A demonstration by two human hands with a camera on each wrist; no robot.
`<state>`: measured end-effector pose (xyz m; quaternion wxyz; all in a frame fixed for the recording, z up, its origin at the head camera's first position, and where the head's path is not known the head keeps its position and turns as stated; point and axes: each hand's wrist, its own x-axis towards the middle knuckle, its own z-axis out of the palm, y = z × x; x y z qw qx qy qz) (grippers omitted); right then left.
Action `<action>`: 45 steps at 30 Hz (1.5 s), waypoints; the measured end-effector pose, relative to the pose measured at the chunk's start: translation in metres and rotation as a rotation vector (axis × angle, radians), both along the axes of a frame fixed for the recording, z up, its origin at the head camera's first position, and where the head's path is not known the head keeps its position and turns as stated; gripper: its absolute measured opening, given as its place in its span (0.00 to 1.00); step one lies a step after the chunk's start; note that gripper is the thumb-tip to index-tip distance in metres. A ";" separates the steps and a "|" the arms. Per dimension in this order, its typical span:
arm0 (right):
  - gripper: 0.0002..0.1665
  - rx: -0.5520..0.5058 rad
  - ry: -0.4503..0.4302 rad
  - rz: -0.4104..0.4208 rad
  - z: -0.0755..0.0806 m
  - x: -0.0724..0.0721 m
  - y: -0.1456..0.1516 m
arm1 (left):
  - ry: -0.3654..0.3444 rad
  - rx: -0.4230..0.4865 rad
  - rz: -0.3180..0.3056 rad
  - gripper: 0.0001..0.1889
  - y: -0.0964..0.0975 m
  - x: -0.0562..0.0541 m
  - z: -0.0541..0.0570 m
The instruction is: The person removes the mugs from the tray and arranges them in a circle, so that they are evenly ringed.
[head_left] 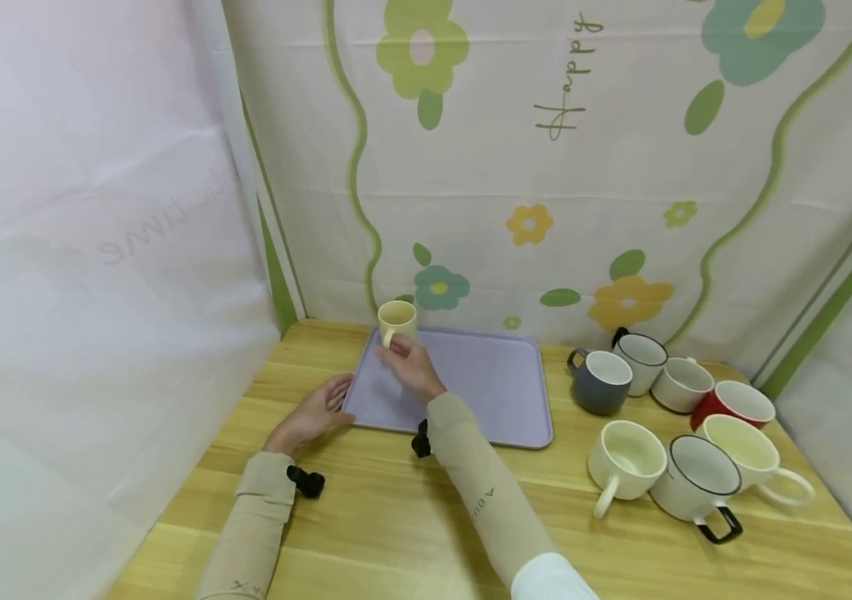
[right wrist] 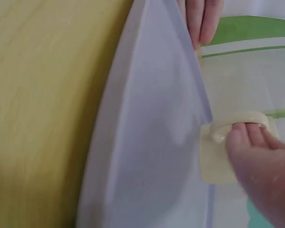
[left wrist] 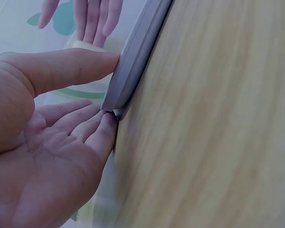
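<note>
My right hand (head_left: 413, 367) grips the handle of a small cream mug (head_left: 398, 317), fingers through the loop in the right wrist view. The mug is upright at the far left corner of a lilac rectangular tray (head_left: 482, 387). At the tray's near left corner is my left hand (head_left: 313, 414), thumb against the front edge and fingers along the left side. In the left wrist view its thumb (left wrist: 80, 69) and fingertips hold the tray's rim (left wrist: 133, 57) from two sides.
Several mugs stand at the right of the wooden table (head_left: 366, 517): a dark grey mug (head_left: 602, 385), a red one (head_left: 719, 407), a cream one (head_left: 624, 462) and a white, black-rimmed one (head_left: 689, 492) among them. A flower-printed curtain (head_left: 471, 167) hangs behind the table.
</note>
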<state>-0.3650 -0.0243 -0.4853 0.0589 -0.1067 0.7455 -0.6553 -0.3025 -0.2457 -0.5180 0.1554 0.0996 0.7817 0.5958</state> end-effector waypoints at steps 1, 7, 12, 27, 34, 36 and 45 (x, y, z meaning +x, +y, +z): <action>0.30 0.022 -0.011 -0.029 0.001 0.002 0.000 | 0.000 0.002 0.002 0.47 0.000 0.000 0.000; 0.31 0.164 -0.067 -0.077 0.009 0.018 0.007 | 0.000 -0.008 0.007 0.47 0.002 -0.001 -0.002; 0.27 0.162 -0.108 0.030 0.013 0.036 0.018 | -0.006 -0.003 0.003 0.47 0.001 -0.002 -0.002; 0.17 -0.244 -0.398 -0.085 0.028 0.096 0.072 | 0.015 0.004 -0.018 0.47 -0.001 0.000 0.001; 0.18 -0.308 -0.311 -0.316 0.028 0.121 0.111 | 0.021 -0.005 -0.029 0.46 -0.002 0.001 0.002; 0.18 -0.303 -0.285 -0.404 0.025 0.125 0.122 | 0.019 -0.004 -0.027 0.46 -0.002 0.001 0.002; 0.14 -0.352 -0.117 -0.758 0.008 0.134 0.160 | 0.011 0.006 -0.036 0.46 -0.001 0.000 0.000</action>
